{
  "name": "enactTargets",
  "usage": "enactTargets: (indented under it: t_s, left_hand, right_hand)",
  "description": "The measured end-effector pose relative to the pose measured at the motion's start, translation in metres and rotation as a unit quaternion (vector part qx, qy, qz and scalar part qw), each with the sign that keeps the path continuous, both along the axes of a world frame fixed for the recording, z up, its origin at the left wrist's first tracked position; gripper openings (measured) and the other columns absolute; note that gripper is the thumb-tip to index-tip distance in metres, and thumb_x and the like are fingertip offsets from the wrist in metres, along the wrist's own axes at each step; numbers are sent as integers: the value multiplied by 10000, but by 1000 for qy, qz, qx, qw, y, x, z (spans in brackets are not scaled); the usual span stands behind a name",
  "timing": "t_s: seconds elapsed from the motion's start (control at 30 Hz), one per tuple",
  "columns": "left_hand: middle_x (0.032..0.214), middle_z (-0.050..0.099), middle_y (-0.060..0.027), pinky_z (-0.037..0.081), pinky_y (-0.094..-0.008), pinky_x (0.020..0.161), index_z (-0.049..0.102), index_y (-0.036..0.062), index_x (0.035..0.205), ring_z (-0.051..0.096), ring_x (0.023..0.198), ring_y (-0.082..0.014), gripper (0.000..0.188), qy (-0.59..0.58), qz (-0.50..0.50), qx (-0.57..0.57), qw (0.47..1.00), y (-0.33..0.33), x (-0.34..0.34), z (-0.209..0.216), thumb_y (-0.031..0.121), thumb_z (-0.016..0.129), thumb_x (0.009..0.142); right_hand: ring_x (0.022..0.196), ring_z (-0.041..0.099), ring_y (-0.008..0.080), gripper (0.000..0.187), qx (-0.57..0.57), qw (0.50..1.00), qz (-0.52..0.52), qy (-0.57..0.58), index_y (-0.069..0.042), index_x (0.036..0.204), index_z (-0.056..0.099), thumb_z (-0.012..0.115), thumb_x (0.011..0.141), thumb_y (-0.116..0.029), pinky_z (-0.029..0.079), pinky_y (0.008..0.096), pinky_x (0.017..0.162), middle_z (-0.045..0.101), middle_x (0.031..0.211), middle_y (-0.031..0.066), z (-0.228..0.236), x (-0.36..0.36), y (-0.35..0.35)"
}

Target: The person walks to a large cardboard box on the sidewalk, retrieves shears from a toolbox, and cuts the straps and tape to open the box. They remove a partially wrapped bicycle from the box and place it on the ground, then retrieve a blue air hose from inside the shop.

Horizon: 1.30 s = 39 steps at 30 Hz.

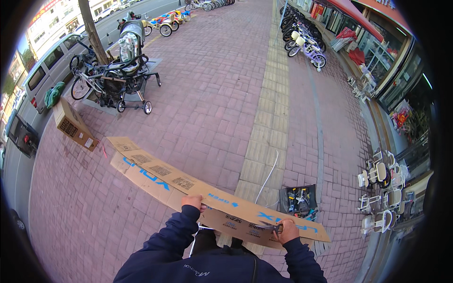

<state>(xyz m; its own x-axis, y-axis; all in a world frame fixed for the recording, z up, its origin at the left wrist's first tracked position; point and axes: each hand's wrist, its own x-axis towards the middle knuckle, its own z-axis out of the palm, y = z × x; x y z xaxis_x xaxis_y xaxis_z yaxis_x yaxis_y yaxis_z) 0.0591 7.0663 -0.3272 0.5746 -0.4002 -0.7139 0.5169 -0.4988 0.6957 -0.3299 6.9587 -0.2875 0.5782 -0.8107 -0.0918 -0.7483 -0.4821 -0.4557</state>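
Note:
A long flattened cardboard box [219, 203], printed in blue and black, stretches across in front of my body from the left to the lower right. My left hand [193, 203] is closed on it near the middle, with the fingers over its upper edge. In my right hand [287, 231] is a pair of dark-handled scissors [278, 228], held against the right part of the cardboard. The blades point left and are hard to make out against the print. Lower panels of the box hang toward my legs.
A black tray of tools [298, 200] sits beyond the cardboard's right end, beside a white strip [268, 177]. At left stand a tall carton [73, 125] and a stroller [132, 61] with bicycles. White child seats [380, 174] line the shopfront; parked bicycles [306, 49] stand far right.

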Motion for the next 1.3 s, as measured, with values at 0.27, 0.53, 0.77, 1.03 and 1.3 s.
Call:
enactTargets:
  t_s: [0.27, 0.53, 0.77, 1.03, 1.3]
  left_hand:
    - [836, 666, -216, 559, -376, 570, 622, -76, 950, 687, 692, -259, 342, -32, -35, -14, 999, -35, 6, -12, 258, 595, 883]
    - [1177, 538, -222, 297, -504, 1070, 633, 5, 1061, 509, 1136, -332, 613, -759, -245, -36, 602, -35, 40, 14, 545, 679, 774]
    - [684, 620, -92, 451, -421, 783, 663, 69, 667, 609, 752, -292, 690, -679, -476, -28, 558, -113, 98, 16, 748, 553, 732]
    - [808, 694, -134, 511, -432, 702, 728, 78, 773, 671, 822, -307, 794, -557, -612, 98, 552, -215, 113, 37, 786, 374, 824]
    - [1518, 302, -187, 135, -444, 1168, 352, 48, 1452, 213, 1440, -307, 805, -702, -430, 19, 568, -226, 90, -91, 642, 399, 910]
  right_hand:
    - [733, 652, 294, 384, 21, 996, 55, 68, -49, 994, 590, 781, 700, -207, 535, 380, 650, 635, 795, 116, -3, 6, -62]
    - [661, 664, 278, 385, 41, 994, 81, 60, -19, 1031, 579, 763, 752, -210, 531, 368, 604, 650, 735, 95, 5, 14, -106]
    - [652, 653, 267, 410, 68, 992, 77, 76, 2, 1008, 577, 787, 734, -219, 514, 366, 573, 648, 751, 127, 7, 15, -143]
    - [735, 609, 200, 517, 287, 943, -3, 170, 12, 1013, 557, 849, 669, -240, 494, 346, 658, 624, 801, 103, 8, 43, -246]
    - [909, 668, 357, 421, -108, 975, -183, -64, 12, 1084, 515, 763, 776, -133, 541, 381, 722, 661, 977, 203, -33, 68, -198]
